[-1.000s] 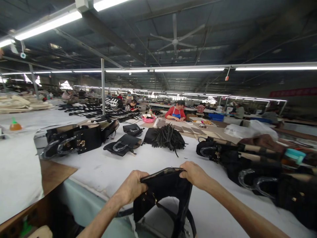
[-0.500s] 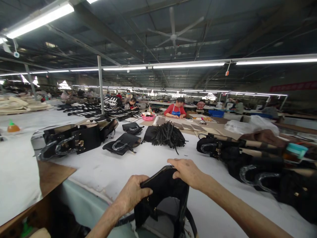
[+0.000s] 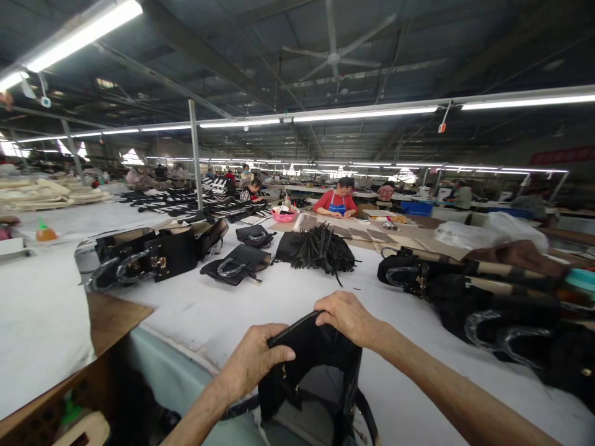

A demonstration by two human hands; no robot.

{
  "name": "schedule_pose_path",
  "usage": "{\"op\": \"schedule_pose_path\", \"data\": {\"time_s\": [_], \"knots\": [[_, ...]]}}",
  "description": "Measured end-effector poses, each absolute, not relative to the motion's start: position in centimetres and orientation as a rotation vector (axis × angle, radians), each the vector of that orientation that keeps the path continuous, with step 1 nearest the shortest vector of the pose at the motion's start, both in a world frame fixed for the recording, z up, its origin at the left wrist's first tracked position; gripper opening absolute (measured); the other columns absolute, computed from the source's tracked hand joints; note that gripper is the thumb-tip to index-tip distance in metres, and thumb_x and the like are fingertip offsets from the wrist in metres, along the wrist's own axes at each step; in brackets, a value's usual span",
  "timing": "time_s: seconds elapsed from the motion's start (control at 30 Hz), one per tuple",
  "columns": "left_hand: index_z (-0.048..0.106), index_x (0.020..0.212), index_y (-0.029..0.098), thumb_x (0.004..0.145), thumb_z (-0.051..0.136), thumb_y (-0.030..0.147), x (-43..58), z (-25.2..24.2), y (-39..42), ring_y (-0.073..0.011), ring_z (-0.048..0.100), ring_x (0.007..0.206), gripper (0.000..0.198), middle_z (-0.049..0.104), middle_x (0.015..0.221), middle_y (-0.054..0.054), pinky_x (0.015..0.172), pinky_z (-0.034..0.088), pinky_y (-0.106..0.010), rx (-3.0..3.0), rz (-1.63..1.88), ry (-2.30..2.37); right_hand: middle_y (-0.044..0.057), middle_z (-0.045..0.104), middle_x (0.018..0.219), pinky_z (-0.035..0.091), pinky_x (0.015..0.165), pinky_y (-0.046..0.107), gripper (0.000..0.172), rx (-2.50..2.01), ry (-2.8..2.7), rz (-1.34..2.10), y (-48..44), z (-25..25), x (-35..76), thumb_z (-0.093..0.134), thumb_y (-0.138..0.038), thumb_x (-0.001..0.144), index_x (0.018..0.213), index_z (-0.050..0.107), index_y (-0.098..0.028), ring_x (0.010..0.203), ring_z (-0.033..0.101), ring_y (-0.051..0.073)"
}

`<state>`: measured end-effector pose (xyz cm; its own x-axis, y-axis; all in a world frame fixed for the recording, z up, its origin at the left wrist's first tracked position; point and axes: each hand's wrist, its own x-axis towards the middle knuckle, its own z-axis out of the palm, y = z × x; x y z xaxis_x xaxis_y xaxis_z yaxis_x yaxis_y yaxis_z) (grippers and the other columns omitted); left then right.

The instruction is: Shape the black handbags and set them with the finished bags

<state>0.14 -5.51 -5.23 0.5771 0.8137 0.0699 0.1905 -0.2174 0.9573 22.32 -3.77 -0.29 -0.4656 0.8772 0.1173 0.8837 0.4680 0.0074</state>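
Observation:
A black handbag [image 3: 320, 371] with gold fittings hangs open over the near edge of the white-covered table [image 3: 218, 310]. My left hand [image 3: 255, 362] is closed on the bag's left top edge. My right hand [image 3: 346, 317] is closed on its far top rim, fingers curled over it. The bag's strap loops down under it at the bottom of the view.
More black bags lie at the left [image 3: 149, 257], centre [image 3: 236, 265] and right [image 3: 469, 288]. A bundle of black strips [image 3: 323, 248] sits mid-table. A person in red [image 3: 338, 201] works at the far end. A brown board [image 3: 109, 319] lies at the left.
My right hand has drawn the bag's rim a little left and toward me, and the bag's mouth has opened wider. The view has shifted slightly.

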Motion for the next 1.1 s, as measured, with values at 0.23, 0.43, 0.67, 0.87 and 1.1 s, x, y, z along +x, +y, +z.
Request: {"op": "schedule_pose_path", "data": {"time_s": [0.23, 0.43, 0.67, 0.87, 1.1], "knots": [[0.061, 0.079, 0.012, 0.076, 0.047, 0.04, 0.4, -4.3, -6.2, -0.0136, 0.049, 0.067, 0.031, 0.055, 0.072, 0.0, 0.058, 0.036, -0.02, 1.825, 0.793, 0.936, -0.005, 0.05, 0.058, 0.028, 0.057, 0.019, 0.016, -1.476, -2.492, 0.314, -3.7, -0.2, 22.9, 0.049, -0.03, 0.076, 0.07, 0.06, -0.02, 0.061, 0.045, 0.01], [0.062, 0.075, 0.012, 0.076, 0.044, 0.032, 0.6, -4.4, -6.2, -0.0132, 0.05, 0.065, 0.027, 0.056, 0.071, -0.001, 0.056, 0.036, -0.02, 1.803, 0.814, 1.028, -0.006, 0.038, 0.049, 0.024, 0.052, 0.02, 0.023, -1.509, -2.467, 0.222, -3.3, -0.6, 22.5, 0.048, -0.028, 0.076, 0.058, 0.056, -0.018, 0.052, 0.034, 0.008], [0.061, 0.078, 0.012, 0.076, 0.047, 0.039, 0.8, -4.6, -6.3, -0.0133, 0.048, 0.064, 0.03, 0.055, 0.069, 0.001, 0.055, 0.035, -0.02, 1.759, 0.83, 1.002, -0.005, 0.039, 0.049, 0.025, 0.055, 0.021, 0.025, -1.512, -2.469, 0.154, -3.0, -0.7, 22.3, 0.05, -0.03, 0.077, 0.056, 0.056, -0.018, 0.052, 0.033, 0.009], [0.057, 0.07, 0.014, 0.081, 0.038, 0.044, 0.9, -4.8, -6.5, -0.0134, 0.047, 0.067, 0.038, 0.054, 0.069, 0.0, 0.059, 0.034, -0.021, 1.865, 0.87, 1.044, -0.005, 0.038, 0.048, 0.025, 0.054, 0.02, 0.023, -1.51, -2.463, 0.191, -3.3, -0.4, 22.3, 0.051, -0.029, 0.075, 0.056, 0.056, -0.018, 0.052, 0.035, 0.009], [0.044, 0.056, 0.016, 0.082, 0.032, 0.036, 1.2, -3.9, -6.6, -0.0113, 0.039, 0.059, 0.034, 0.043, 0.058, 0.003, 0.056, 0.03, -0.02, 2.023, 0.84, 1.181, -0.005, 0.036, 0.048, 0.025, 0.054, 0.019, 0.025, -1.532, -2.458, 0.173, -3.4, -0.6, 22.3, 0.051, -0.031, 0.076, 0.056, 0.057, -0.018, 0.051, 0.032, 0.009]]}}
